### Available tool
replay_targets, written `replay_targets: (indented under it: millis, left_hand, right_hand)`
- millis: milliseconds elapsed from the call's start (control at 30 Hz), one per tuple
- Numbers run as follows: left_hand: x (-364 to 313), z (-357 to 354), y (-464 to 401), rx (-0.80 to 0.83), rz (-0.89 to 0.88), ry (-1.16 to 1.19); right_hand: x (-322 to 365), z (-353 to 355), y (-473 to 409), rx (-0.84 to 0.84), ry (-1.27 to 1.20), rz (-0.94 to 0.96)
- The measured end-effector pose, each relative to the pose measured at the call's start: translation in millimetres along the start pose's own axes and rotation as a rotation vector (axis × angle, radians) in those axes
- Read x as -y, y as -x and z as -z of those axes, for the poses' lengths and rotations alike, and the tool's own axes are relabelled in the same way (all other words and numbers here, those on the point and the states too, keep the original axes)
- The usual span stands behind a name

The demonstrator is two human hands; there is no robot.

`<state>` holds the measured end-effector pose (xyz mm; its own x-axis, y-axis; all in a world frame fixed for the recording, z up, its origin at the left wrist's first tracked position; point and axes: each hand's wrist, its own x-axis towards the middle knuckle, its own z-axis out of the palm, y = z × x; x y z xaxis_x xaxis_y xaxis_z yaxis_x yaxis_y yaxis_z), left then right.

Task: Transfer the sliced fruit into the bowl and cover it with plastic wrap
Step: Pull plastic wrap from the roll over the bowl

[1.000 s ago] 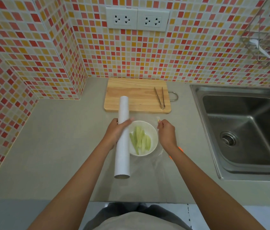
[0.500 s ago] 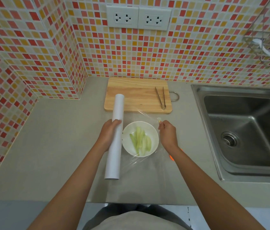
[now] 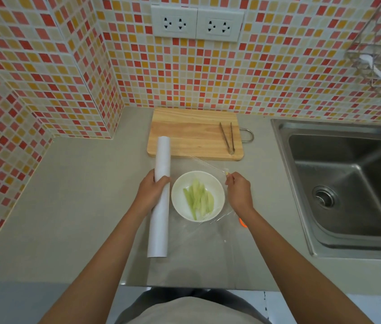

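Fruit slices (image 3: 198,199) are already lying in the bowl (image 3: 180,208) on the table (image 3: 79,206), and I am watching the left hand (image 3: 150,193) gripping the wrap roll (image 3: 160,202) while the right hand (image 3: 238,192) is pinching the plastic wrap (image 3: 208,165) taut over it; cutting and sealing are remaining.

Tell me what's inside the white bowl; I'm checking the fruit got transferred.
Pale green fruit slices lie in the bowl, under clear plastic wrap. Whatever lies beneath the slices is hidden.

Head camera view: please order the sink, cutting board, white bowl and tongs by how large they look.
1. sink
2. cutting board
3. white bowl
4. tongs
The sink is cut off by the frame edge, yet clearly largest.
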<state>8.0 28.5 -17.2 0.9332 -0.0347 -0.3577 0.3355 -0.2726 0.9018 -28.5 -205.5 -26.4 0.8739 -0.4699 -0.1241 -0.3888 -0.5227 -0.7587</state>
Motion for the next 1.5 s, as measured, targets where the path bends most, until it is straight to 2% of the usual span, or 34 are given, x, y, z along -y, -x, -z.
replay_targets:
  millis: [300,633,967,1500]
  left_hand:
    - [0,-2,-1,-0.007,0.03,0.064]
    - [0,3,-1,-0.036,-0.034,0.096]
    - [7,7,-1,-0.008,-0.026,0.139]
    - [20,8,-5,0.053,0.071,0.226]
  right_hand:
    - [-2,3,-1,0.011,-0.033,-0.005]
    - [-8,8,-6,0.007,-0.023,0.005]
    - [-13,4,-6,0.011,-0.019,-0.012]
    - [-23,-4,-5,0.012,-0.005,-0.035]
